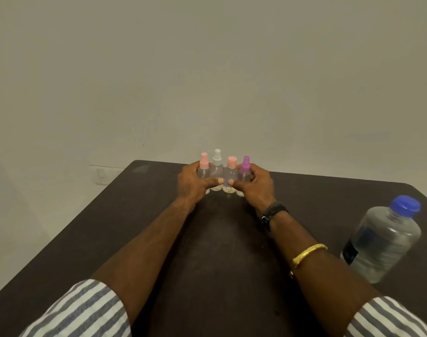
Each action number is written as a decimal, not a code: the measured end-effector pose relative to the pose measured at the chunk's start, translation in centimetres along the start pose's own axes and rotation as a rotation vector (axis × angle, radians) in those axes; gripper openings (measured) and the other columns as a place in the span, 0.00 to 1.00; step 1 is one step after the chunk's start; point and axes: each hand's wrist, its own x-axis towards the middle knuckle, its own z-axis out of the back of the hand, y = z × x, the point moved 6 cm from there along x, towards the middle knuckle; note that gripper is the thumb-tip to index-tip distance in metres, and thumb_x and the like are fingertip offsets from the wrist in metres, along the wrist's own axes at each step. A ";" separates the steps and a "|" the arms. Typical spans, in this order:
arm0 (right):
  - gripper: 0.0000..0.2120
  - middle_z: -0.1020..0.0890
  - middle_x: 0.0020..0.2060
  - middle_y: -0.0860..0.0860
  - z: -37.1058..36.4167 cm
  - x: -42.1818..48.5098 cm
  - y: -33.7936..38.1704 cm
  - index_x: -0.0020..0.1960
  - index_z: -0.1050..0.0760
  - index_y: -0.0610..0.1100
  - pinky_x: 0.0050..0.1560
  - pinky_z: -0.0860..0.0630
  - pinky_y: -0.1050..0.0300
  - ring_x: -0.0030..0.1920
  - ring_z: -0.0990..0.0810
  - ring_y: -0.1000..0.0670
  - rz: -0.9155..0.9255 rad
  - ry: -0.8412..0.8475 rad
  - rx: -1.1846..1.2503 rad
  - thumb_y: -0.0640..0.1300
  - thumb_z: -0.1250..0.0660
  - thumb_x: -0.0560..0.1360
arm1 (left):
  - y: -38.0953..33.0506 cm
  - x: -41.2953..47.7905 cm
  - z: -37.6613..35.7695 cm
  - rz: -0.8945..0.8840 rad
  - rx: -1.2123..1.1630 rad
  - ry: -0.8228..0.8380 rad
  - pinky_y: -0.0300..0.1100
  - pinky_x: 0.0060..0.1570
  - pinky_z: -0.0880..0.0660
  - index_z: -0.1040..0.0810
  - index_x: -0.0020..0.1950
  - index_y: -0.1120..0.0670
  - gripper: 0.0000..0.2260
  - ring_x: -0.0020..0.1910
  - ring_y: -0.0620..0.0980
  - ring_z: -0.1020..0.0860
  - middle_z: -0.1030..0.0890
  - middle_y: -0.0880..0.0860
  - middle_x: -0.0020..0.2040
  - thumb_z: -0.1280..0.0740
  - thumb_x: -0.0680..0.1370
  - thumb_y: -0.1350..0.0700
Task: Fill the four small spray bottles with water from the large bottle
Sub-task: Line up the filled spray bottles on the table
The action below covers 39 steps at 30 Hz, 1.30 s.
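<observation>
striped sleeves (81,310) fill the bottom corners, nearest the lens, with both bare forearms reaching out over the table (134,227). pale wall (207,69) rises behind the table's far edge and takes up most of the view. the table itself is dark brown. on the table's right side, near its right edge, stands the large bottle (382,242), clear, partly full of water, its blue cap (405,204) on; it is well apart from both hands.

the left hand (191,183) and right hand (255,184) are together by the middle of the table's far edge, cupped around the spray bottles (217,170). all four stand upright in a tight row, side by side and touching. fingers curl behind the outer bottles and the two thumbs lie across the front, tips almost meeting. the tops run pink (204,161), white (217,155), pink (231,162), purple (245,164). whether the bottle bases rest on the table or are just lifted cannot be told.

a gold bangle (307,255) and a black wristband (273,211) sit on the right forearm. a wall socket (101,176) shows past the table's far left corner.
</observation>
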 end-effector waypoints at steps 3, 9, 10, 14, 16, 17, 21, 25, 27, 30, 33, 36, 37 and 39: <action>0.20 0.16 0.51 0.49 -0.6 1.5 -0.5 0.59 0.18 0.44 0.52 0.23 0.53 0.53 0.19 0.46 -0.006 -0.008 -0.022 0.43 0.18 0.69 | 0.9 1.7 -0.6 0.012 -0.002 -0.005 0.57 0.53 0.17 0.16 0.55 0.54 0.22 0.50 0.55 0.15 0.13 0.52 0.49 0.15 0.64 0.53; 0.21 0.16 0.55 0.45 -1.4 4.4 -1.3 0.61 0.19 0.41 0.57 0.20 0.48 0.55 0.19 0.43 -0.017 -0.028 -0.070 0.42 0.19 0.70 | 1.6 4.6 -1.8 -0.010 0.010 0.015 0.54 0.52 0.17 0.16 0.53 0.55 0.21 0.48 0.52 0.15 0.13 0.51 0.48 0.15 0.64 0.54; 0.21 0.16 0.55 0.45 -1.5 4.8 -1.4 0.61 0.19 0.41 0.58 0.20 0.47 0.55 0.18 0.43 -0.019 -0.028 -0.079 0.42 0.19 0.70 | 1.7 4.9 -1.9 -0.012 0.011 0.018 0.53 0.52 0.17 0.16 0.53 0.55 0.21 0.48 0.52 0.15 0.13 0.51 0.48 0.15 0.64 0.55; 0.22 0.16 0.56 0.46 -1.8 5.8 -2.1 0.62 0.20 0.42 0.59 0.21 0.47 0.56 0.19 0.44 -0.016 -0.025 -0.098 0.44 0.19 0.70 | 2.1 6.0 -2.3 -0.028 0.001 0.038 0.49 0.48 0.17 0.15 0.52 0.57 0.20 0.47 0.54 0.15 0.13 0.53 0.47 0.15 0.64 0.55; 0.21 0.16 0.55 0.47 -1.9 5.9 -2.4 0.62 0.20 0.42 0.58 0.21 0.47 0.56 0.20 0.44 -0.010 -0.022 -0.094 0.44 0.19 0.71 | 2.5 6.3 -2.5 -0.034 -0.013 0.051 0.48 0.46 0.17 0.15 0.52 0.57 0.20 0.45 0.52 0.15 0.13 0.53 0.46 0.15 0.64 0.56; 0.21 0.17 0.55 0.48 -1.9 5.9 -2.4 0.62 0.20 0.43 0.57 0.22 0.49 0.56 0.20 0.45 -0.008 -0.017 -0.093 0.44 0.20 0.71 | 2.6 6.3 -2.5 -0.036 -0.020 0.055 0.48 0.47 0.17 0.16 0.52 0.58 0.20 0.45 0.52 0.15 0.13 0.53 0.46 0.15 0.64 0.57; 0.23 0.19 0.54 0.51 -1.7 5.6 -2.5 0.63 0.22 0.44 0.51 0.25 0.57 0.55 0.21 0.47 -0.015 -0.009 -0.094 0.46 0.20 0.71 | 2.8 6.4 -2.3 -0.041 -0.025 0.079 0.54 0.52 0.16 0.16 0.53 0.58 0.21 0.49 0.56 0.14 0.13 0.55 0.48 0.15 0.64 0.57; 0.27 0.17 0.54 0.49 -0.9 4.8 -2.5 0.63 0.22 0.43 0.47 0.26 0.63 0.51 0.20 0.51 -0.039 -0.103 -0.135 0.48 0.18 0.69 | 2.6 6.0 -1.6 -0.060 0.077 0.034 0.50 0.50 0.17 0.17 0.54 0.55 0.24 0.48 0.52 0.15 0.14 0.51 0.49 0.15 0.63 0.50; 0.27 0.16 0.54 0.47 -0.5 4.5 -2.6 0.62 0.21 0.43 0.47 0.24 0.59 0.48 0.19 0.50 -0.069 -0.151 -0.181 0.50 0.17 0.68 | 2.8 5.7 -1.2 -0.059 0.147 -0.011 0.47 0.46 0.19 0.17 0.52 0.55 0.24 0.45 0.51 0.17 0.14 0.51 0.47 0.15 0.62 0.47; 0.23 0.14 0.51 0.46 -0.6 4.3 -2.8 0.57 0.19 0.43 0.46 0.23 0.58 0.48 0.17 0.48 -0.094 -0.174 -0.205 0.51 0.17 0.68 | 3.1 5.3 -1.0 -0.047 0.224 -0.040 0.50 0.42 0.20 0.17 0.46 0.56 0.21 0.41 0.56 0.18 0.15 0.54 0.42 0.16 0.62 0.46; 0.21 0.14 0.49 0.46 -0.8 4.5 -2.7 0.56 0.17 0.43 0.47 0.24 0.58 0.47 0.18 0.48 -0.093 -0.185 -0.228 0.52 0.18 0.68 | 3.2 5.5 -1.2 -0.044 0.223 -0.048 0.55 0.46 0.18 0.17 0.47 0.57 0.21 0.44 0.57 0.17 0.14 0.54 0.44 0.16 0.63 0.47; 0.23 0.14 0.51 0.46 -0.8 4.9 -2.8 0.58 0.18 0.44 0.48 0.21 0.56 0.48 0.17 0.48 -0.102 -0.207 -0.227 0.52 0.18 0.68 | 3.1 5.8 -1.3 -0.042 0.208 -0.059 0.53 0.50 0.18 0.16 0.51 0.56 0.21 0.46 0.54 0.16 0.14 0.52 0.46 0.15 0.63 0.50; 0.24 0.15 0.53 0.46 -0.8 5.0 -2.8 0.59 0.20 0.44 0.49 0.20 0.55 0.49 0.17 0.47 -0.111 -0.215 -0.225 0.52 0.18 0.68 | 3.1 5.9 -1.3 -0.042 0.203 -0.065 0.51 0.50 0.17 0.16 0.52 0.56 0.22 0.46 0.52 0.16 0.14 0.52 0.47 0.15 0.63 0.50; 0.24 0.15 0.53 0.46 -0.8 5.1 -2.9 0.57 0.24 0.46 0.48 0.21 0.56 0.50 0.17 0.46 -0.120 -0.223 -0.224 0.52 0.17 0.68 | 3.1 6.1 -1.3 -0.042 0.203 -0.080 0.49 0.50 0.17 0.15 0.53 0.57 0.23 0.47 0.51 0.16 0.14 0.52 0.48 0.15 0.63 0.50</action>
